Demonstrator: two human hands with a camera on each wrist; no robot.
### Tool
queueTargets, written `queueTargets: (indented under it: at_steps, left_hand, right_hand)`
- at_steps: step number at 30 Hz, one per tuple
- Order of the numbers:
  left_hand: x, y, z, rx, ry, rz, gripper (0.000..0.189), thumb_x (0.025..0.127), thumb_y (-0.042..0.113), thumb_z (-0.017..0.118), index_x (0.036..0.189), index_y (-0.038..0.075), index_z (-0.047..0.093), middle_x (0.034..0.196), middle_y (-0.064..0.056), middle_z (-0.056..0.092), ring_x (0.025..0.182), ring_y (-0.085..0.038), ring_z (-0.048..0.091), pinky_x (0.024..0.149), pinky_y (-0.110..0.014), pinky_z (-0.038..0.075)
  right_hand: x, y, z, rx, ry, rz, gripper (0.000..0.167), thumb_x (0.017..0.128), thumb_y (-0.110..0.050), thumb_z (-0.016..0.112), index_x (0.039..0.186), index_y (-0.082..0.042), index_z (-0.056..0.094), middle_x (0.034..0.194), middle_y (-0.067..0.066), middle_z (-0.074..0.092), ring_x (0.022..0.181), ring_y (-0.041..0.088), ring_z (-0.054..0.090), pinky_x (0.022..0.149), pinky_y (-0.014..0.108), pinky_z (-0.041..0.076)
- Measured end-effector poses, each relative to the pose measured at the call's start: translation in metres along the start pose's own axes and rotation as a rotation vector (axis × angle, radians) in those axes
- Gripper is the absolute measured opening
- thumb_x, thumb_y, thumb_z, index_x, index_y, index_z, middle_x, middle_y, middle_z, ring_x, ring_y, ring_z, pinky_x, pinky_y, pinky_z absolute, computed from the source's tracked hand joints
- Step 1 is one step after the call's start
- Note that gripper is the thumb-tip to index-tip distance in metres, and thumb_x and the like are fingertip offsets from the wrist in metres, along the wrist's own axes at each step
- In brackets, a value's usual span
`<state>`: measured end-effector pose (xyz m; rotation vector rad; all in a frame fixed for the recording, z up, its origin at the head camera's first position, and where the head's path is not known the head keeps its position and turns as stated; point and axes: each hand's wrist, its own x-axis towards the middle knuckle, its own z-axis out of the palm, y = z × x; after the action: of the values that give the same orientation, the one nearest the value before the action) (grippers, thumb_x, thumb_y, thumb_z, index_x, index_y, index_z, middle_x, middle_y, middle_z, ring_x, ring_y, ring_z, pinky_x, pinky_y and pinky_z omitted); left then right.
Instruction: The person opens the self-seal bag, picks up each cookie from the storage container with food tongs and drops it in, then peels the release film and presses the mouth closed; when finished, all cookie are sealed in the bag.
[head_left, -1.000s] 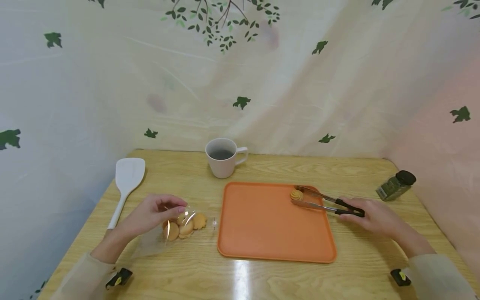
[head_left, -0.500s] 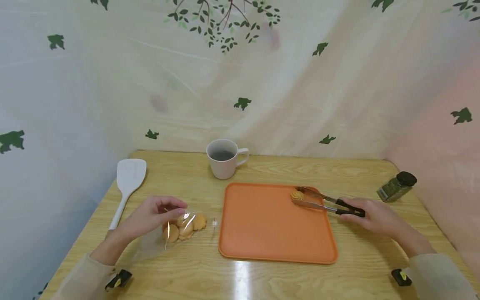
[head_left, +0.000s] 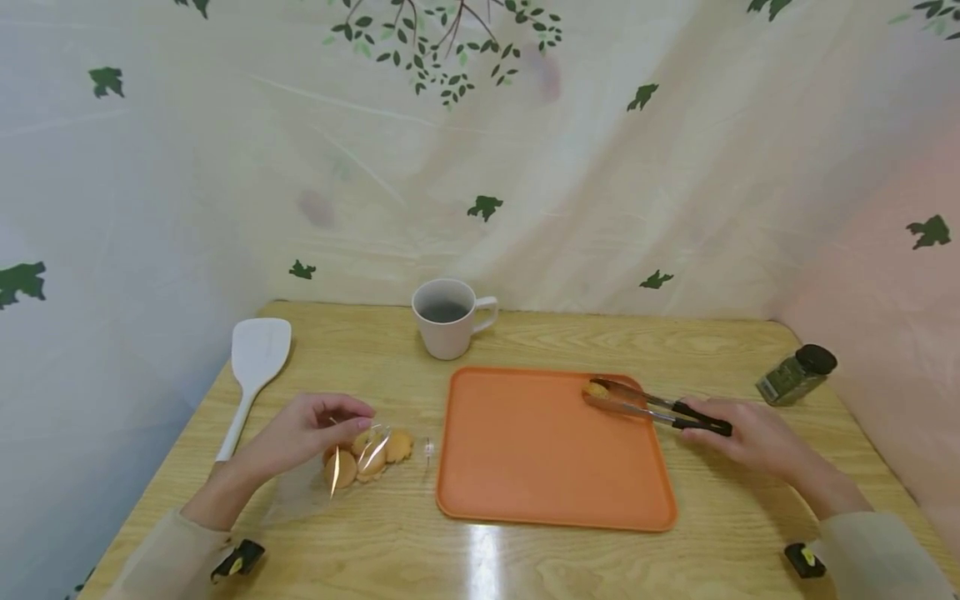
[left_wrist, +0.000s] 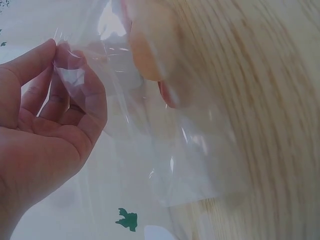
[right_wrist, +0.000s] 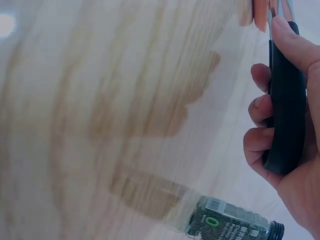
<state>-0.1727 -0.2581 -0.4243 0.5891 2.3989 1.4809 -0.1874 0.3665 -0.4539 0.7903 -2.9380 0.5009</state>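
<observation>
My left hand [head_left: 318,425] pinches the edge of a clear plastic bag [left_wrist: 200,155] between thumb and fingertip. Several round golden cookies [head_left: 371,462] lie inside it on the table. On the right, my right hand [head_left: 750,429] grips black-handled metal tongs [head_left: 652,404]; its fingers wrap the handle [right_wrist: 287,110] in the right wrist view. Between the tong tips sits one cookie [head_left: 597,389], over the far right corner of an orange tray [head_left: 555,458]. The lower tong arm hides part of that cookie. Whether it touches the tray I cannot tell.
A grey-white mug [head_left: 444,329] stands behind the tray. Along the table's left side lies a white spatula [head_left: 258,354]. A dark-lidded herb jar [head_left: 795,375] lies tipped beyond my right hand. Patterned cloth [head_left: 480,150] hangs around the table's back and sides.
The tong tips have drawn slightly closer together. Between them the cookie has turned, and its swirled top shows less. My left hand and the bag have hardly moved.
</observation>
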Motion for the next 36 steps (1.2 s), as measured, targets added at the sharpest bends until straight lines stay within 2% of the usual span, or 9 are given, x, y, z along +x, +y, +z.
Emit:
queueTargets:
  at_steps: [3,7,10,17,25,36]
  left_hand:
    - [0.0006,-0.0005,-0.0001,-0.003,-0.006,-0.002,0.026,0.1,0.015,0.067,0.117,-0.005,0.069,0.101,-0.023,0.07,0.076,-0.026,0.068,0.061,-0.033,0.056]
    - [0.0016,-0.0013,-0.0002,-0.005,-0.01,0.001,0.026,0.1,0.015,0.067,0.117,-0.006,0.069,0.101,-0.023,0.07,0.076,-0.025,0.067,0.061,-0.033,0.057]
    - [0.0021,-0.0018,-0.0003,-0.002,-0.009,0.011,0.026,0.101,0.014,0.066,0.117,-0.006,0.069,0.103,-0.024,0.069,0.078,-0.024,0.067,0.064,-0.033,0.057]
    - [0.0033,-0.0007,-0.0006,0.011,-0.002,0.018,0.024,0.1,0.014,0.067,0.115,-0.005,0.07,0.103,-0.023,0.069,0.079,-0.017,0.066,0.066,-0.031,0.057]
    - [0.0026,0.0017,0.0,-0.003,-0.008,0.01,0.024,0.1,0.015,0.066,0.116,-0.004,0.07,0.104,-0.023,0.068,0.081,-0.017,0.065,0.068,-0.031,0.057]
    - [0.0023,0.0003,-0.0004,0.006,-0.008,-0.026,0.027,0.101,0.019,0.067,0.117,-0.002,0.07,0.102,-0.021,0.069,0.077,-0.022,0.067,0.062,-0.035,0.057]
  right_hand:
    - [-0.0005,-0.0023,0.0006,0.014,0.024,-0.008,0.055,0.089,-0.032,0.08,0.132,-0.001,0.066,0.121,0.023,0.069,0.054,-0.003,0.04,0.057,0.025,0.038]
    - [-0.0007,-0.0041,0.0013,0.016,0.056,-0.032,0.053,0.088,-0.029,0.081,0.131,0.0,0.067,0.12,0.023,0.069,0.046,-0.004,0.033,0.055,0.025,0.039]
    - [-0.0004,-0.0043,0.0008,0.009,0.06,-0.033,0.053,0.088,-0.029,0.08,0.131,-0.001,0.067,0.12,0.022,0.069,0.047,-0.005,0.035,0.057,0.026,0.041]
    - [0.0001,-0.0024,-0.0002,0.027,0.053,-0.037,0.054,0.087,-0.029,0.082,0.132,-0.002,0.067,0.12,0.022,0.07,0.053,-0.003,0.036,0.054,0.023,0.036]
    - [-0.0021,-0.0007,-0.0007,0.026,-0.012,0.015,0.054,0.091,-0.034,0.078,0.134,-0.004,0.066,0.124,0.022,0.068,0.054,-0.003,0.041,0.056,0.025,0.04]
    - [-0.0047,0.0002,0.0034,0.08,0.059,-0.067,0.043,0.088,-0.023,0.08,0.127,-0.006,0.071,0.118,0.019,0.071,0.059,-0.005,0.046,0.051,0.022,0.04]
